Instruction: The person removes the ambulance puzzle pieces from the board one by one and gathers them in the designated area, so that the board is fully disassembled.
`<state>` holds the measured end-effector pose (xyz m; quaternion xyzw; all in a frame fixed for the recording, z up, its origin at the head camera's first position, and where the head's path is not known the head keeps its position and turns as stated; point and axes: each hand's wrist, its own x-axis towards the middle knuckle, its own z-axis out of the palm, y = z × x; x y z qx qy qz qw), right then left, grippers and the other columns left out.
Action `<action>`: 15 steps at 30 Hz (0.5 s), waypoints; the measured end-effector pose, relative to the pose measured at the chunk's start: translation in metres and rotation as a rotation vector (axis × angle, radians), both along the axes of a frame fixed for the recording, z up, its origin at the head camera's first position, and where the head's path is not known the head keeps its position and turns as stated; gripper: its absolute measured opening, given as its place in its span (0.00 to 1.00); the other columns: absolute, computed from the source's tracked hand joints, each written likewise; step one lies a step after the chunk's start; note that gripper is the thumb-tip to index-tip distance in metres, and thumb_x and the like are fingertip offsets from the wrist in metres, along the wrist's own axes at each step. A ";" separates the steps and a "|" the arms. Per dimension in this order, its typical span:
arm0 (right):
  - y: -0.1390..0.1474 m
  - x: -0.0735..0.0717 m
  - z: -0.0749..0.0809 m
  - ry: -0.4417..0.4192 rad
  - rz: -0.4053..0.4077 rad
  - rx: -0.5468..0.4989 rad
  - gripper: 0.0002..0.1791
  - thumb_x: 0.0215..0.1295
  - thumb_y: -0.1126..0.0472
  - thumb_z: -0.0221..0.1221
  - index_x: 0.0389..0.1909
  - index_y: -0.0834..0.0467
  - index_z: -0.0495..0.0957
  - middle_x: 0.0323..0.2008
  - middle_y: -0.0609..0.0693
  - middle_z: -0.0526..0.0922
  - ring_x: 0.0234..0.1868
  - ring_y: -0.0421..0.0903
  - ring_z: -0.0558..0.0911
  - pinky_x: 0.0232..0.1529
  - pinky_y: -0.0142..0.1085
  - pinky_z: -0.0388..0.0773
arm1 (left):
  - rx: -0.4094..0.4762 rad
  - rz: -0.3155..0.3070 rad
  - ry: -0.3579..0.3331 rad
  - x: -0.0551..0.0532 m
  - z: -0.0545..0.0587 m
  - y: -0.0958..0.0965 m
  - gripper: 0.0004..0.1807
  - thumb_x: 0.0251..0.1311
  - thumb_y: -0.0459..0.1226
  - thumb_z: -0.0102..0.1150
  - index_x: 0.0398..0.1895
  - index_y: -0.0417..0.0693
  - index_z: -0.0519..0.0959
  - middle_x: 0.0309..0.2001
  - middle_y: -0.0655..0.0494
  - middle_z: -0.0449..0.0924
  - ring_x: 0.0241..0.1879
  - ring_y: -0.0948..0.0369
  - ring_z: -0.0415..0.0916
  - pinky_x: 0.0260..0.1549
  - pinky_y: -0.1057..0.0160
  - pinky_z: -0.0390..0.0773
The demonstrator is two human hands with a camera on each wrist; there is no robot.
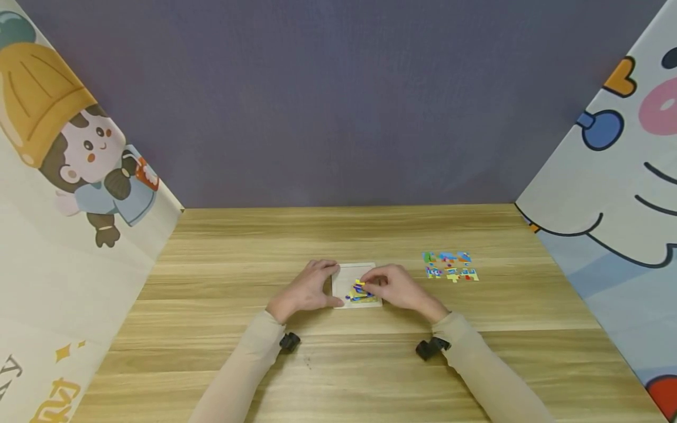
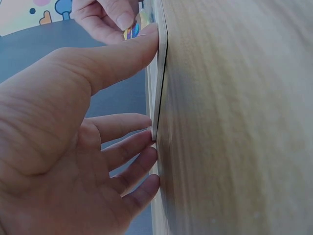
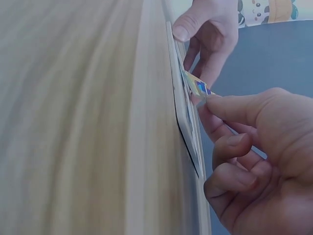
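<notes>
A pale jigsaw tray [image 1: 344, 274] with a raised rim lies on the table between the hands. Some joined colourful pieces [image 1: 364, 299] fill part of its near right side. The left hand [image 1: 312, 288] rests against the tray's left edge, its thumb on the near left corner and the fingers spread toward the far corner. Between thumb and index finger the right hand [image 1: 398, 286] pinches a yellow and blue puzzle piece [image 3: 199, 87], held tilted over the tray. In the right wrist view the other fingers curl loosely beneath; the fingertips hide part of the piece.
Loose puzzle pieces [image 1: 446, 257] lie in rough rows on the wooden table [image 1: 238, 235], right of the tray. A dark panel [image 1: 338, 106] stands along the table's back edge, with cartoon-printed walls [image 1: 53, 247] at both sides. Each wrist wears a black camera [image 1: 289, 342].
</notes>
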<state>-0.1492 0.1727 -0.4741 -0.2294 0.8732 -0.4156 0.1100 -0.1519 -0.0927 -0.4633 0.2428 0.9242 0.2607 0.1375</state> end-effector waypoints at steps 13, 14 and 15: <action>0.030 0.003 -0.004 -0.014 -0.100 0.030 0.10 0.72 0.56 0.68 0.50 0.50 0.91 0.43 0.44 0.90 0.30 0.40 0.74 0.31 0.31 0.72 | -0.006 0.013 -0.029 0.002 0.001 0.000 0.49 0.59 0.48 0.79 0.80 0.39 0.67 0.82 0.46 0.62 0.81 0.45 0.57 0.81 0.44 0.62; 0.033 0.004 -0.004 -0.018 -0.109 0.028 0.10 0.72 0.56 0.68 0.51 0.51 0.91 0.43 0.45 0.91 0.30 0.41 0.74 0.31 0.31 0.72 | -0.002 0.012 -0.029 0.002 0.001 0.000 0.49 0.59 0.48 0.79 0.79 0.39 0.67 0.82 0.45 0.63 0.81 0.45 0.57 0.81 0.44 0.62; 0.036 0.005 -0.004 -0.015 -0.111 0.029 0.10 0.73 0.56 0.68 0.51 0.51 0.91 0.43 0.46 0.91 0.30 0.41 0.74 0.31 0.31 0.72 | -0.001 0.011 -0.031 0.002 0.001 0.000 0.49 0.59 0.48 0.79 0.79 0.39 0.67 0.82 0.45 0.63 0.81 0.44 0.57 0.81 0.44 0.62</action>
